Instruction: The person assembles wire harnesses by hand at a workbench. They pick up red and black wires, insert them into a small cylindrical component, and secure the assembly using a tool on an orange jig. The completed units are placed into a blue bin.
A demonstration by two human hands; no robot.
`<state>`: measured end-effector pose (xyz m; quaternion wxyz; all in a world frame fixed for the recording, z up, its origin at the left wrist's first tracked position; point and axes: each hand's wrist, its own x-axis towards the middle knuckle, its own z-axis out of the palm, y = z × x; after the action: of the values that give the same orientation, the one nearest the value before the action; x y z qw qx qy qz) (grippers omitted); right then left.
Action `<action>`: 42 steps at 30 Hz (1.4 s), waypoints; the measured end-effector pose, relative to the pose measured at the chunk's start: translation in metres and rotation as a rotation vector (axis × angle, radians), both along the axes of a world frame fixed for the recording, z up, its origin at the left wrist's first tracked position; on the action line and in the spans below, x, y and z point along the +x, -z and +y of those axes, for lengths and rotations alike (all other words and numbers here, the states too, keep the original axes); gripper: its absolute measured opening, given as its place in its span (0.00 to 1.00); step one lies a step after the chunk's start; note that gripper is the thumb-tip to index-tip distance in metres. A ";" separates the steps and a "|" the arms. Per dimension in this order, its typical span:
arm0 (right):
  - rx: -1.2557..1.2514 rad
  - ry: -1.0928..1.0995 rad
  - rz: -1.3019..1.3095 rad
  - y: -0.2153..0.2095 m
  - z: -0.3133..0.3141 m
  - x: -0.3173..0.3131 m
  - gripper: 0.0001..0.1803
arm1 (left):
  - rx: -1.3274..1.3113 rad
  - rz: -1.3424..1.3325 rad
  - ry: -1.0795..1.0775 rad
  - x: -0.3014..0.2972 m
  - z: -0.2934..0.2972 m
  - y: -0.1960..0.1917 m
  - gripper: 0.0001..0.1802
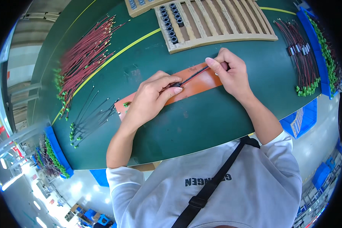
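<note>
My left hand (pixel 152 97) pinches a small black ring-shaped core (pixel 176 84) over an orange strip (pixel 195 86) lying on the green table (pixel 201 121). My right hand (pixel 230 72) grips thin red and black wires (pixel 193 76) that run down into the core. Both hands meet over the middle of the orange strip.
A slotted wooden tray (pixel 220 22) with a row of black cores (pixel 169 24) stands at the back. Red wires with green connectors (pixel 83 57) lie at the left, black wires (pixel 91 116) below them, and finished wires (pixel 302 57) at the right. Blue bins (pixel 57 152) hang on the table edges.
</note>
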<state>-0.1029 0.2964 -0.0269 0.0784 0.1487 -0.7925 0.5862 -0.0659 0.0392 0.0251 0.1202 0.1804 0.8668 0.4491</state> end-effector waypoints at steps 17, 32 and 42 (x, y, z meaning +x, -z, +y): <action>-0.155 -0.153 -0.026 -0.016 -0.012 0.000 0.15 | 0.291 -0.233 -0.098 0.036 -0.024 0.022 0.16; -0.204 -0.124 -0.281 -0.006 -0.011 -0.004 0.17 | 0.231 -0.078 -0.066 0.037 -0.021 0.026 0.15; -0.284 -0.274 -0.388 -0.028 -0.028 0.006 0.10 | 0.399 -0.366 -0.159 0.039 -0.025 0.028 0.15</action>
<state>-0.0966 0.2686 0.0009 -0.1349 0.1272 -0.6752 0.7140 -0.0267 0.0143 -0.0027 0.2012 0.0478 0.7365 0.6440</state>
